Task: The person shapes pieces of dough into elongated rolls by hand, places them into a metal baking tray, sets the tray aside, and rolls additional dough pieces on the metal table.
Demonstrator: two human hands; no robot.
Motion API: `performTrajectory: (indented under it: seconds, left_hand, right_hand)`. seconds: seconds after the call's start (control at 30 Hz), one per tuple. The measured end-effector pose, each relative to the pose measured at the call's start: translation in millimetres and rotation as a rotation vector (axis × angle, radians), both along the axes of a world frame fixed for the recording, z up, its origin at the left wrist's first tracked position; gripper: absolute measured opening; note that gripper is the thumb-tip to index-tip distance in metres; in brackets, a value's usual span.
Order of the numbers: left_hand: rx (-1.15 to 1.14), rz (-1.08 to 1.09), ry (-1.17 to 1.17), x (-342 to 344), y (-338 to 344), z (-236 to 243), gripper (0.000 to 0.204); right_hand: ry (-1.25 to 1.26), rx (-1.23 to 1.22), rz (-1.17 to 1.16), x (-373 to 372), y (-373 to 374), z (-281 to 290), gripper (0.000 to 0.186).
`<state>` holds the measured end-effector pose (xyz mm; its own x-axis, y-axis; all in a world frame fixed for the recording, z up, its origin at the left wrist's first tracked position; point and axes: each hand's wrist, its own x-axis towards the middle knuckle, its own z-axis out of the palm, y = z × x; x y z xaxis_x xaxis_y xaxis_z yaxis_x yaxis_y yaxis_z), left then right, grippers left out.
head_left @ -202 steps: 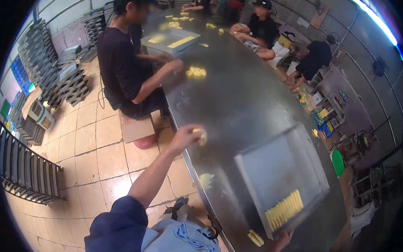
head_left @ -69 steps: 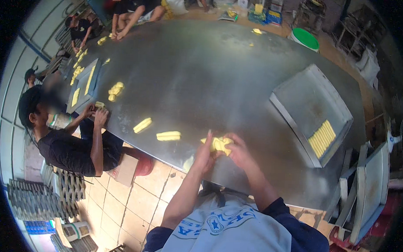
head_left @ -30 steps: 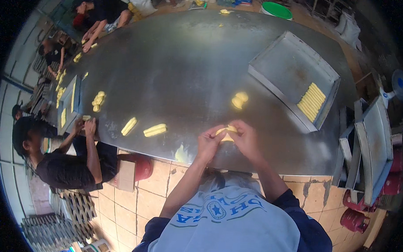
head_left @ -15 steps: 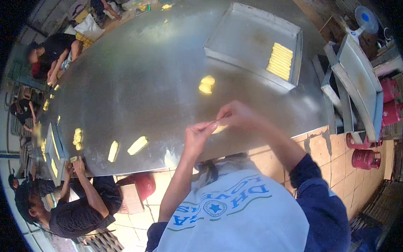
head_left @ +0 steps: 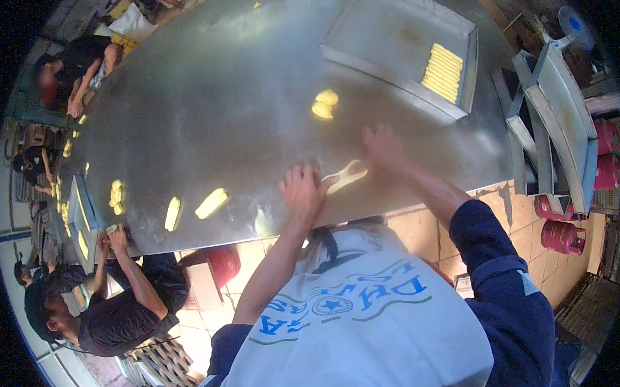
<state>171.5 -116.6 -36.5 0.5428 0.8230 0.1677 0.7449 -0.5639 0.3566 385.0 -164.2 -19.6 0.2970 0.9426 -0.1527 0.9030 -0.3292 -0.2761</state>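
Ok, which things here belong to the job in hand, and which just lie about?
Job, it seems: forked dough strip between left hand and right hand; dough lumps; metal table; tray with dough sticks.

Lying about, apparently: fan; red cylinders; white sack.

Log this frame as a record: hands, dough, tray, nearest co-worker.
left hand: by the left end of a forked dough strip, contact unclear
right hand: blurred, by the forked end, contact unclear
tray: metal, beyond the hands, dough sticks toward its right end
loose dough: clump near tray; two long pieces left of left hand
nearest co-worker: picture left, in black
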Motion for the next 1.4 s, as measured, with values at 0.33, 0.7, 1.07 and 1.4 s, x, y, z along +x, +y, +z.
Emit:
performTrajectory:
  seconds: [0.33, 0.7, 1.07, 1.4]
  left_hand:
    - [-0.095, -0.018, -0.053, -2.2, 0.3, 1.6, 0.05]
    - [-0.081, 0.039, -0.099, -4.5, 2.0, -4.5, 0.05]
    - [-0.061, -0.001, -0.083, -5.2, 2.3, -3.1, 0.049]
    - [-0.288, 0.001, 0.118, 2.5, 13.6, 9.3, 0.053]
  right_hand:
    - [0.465, 0.074, 0.158, -8.7, -17.0, -11.9, 0.029]
    - [0.59, 0.046, 0.001, -12.4, -27.6, -8.5, 0.027]
    - [0.121, -0.416, 0.174, -7.3, 36.9, -8.4, 0.061]
    - [-0.102, -0.353, 0.099, -23.8, 52.3, 16.1, 0.114]
